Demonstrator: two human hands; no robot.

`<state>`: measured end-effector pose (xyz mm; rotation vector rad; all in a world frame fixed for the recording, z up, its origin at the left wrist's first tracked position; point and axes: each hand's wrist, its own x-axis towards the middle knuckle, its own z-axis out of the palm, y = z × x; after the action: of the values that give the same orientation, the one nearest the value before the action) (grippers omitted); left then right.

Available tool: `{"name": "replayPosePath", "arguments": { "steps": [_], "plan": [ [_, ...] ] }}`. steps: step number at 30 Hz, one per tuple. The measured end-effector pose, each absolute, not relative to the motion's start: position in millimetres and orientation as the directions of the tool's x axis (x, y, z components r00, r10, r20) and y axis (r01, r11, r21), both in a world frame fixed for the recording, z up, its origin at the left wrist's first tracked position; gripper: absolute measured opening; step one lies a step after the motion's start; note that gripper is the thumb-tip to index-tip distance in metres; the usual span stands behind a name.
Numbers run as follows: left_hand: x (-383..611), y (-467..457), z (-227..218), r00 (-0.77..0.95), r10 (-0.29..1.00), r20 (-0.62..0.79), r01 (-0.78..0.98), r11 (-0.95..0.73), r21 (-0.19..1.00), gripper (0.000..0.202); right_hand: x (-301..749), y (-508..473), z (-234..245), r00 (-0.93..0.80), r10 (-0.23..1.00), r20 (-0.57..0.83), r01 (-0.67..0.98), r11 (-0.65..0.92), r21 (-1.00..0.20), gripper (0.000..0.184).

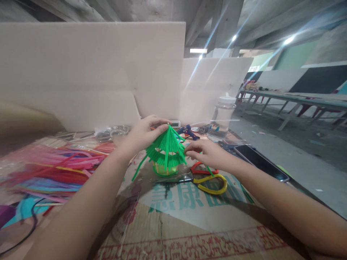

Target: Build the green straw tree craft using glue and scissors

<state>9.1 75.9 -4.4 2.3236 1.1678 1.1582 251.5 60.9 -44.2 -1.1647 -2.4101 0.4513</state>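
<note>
A small hut-shaped craft of green pipe cleaners (166, 142) stands upright on the table, with a cone roof, a lower ring of eaves and loose strands hanging off its sides. My left hand (148, 134) is closed on the roof's peak from the left, thumb and fingers at the tip. At the roof's right edge, my right hand (202, 151) has its fingers bent together; whatever lies between the fingertips is hidden. Just below sits a pair of scissors (210, 184) with one yellow and one red handle, blades pointing left beside the hut's base.
Bundles of coloured pipe cleaners (62, 166) spread across the left side. Behind the hut lies a blue glue gun (189, 132), with a clear water bottle (222, 115) to its right. A phone (261, 162) rests near the table's right edge. White boards (92, 72) rise behind.
</note>
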Motion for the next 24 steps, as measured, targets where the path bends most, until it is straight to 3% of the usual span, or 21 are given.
{"name": "replayPosePath", "arguments": {
  "steps": [10,19,24],
  "plan": [
    [9.4,76.7,-8.1,0.322,0.823,0.468,0.446,-0.567,0.692,0.033,247.6,48.0,-36.8,-0.625,0.749,0.221,0.598,0.641,-0.481,0.024],
    [12.8,73.1,-5.6,0.366,0.809,0.461,0.557,-0.587,0.588,0.042,244.0,41.6,-37.7,-0.623,0.761,0.182,0.602,0.614,-0.511,0.024],
    [11.9,74.5,-6.4,0.372,0.806,0.461,0.551,-0.591,0.589,0.04,243.1,41.2,-37.5,-0.622,0.76,0.19,0.602,0.619,-0.505,0.024]
  ]
}}
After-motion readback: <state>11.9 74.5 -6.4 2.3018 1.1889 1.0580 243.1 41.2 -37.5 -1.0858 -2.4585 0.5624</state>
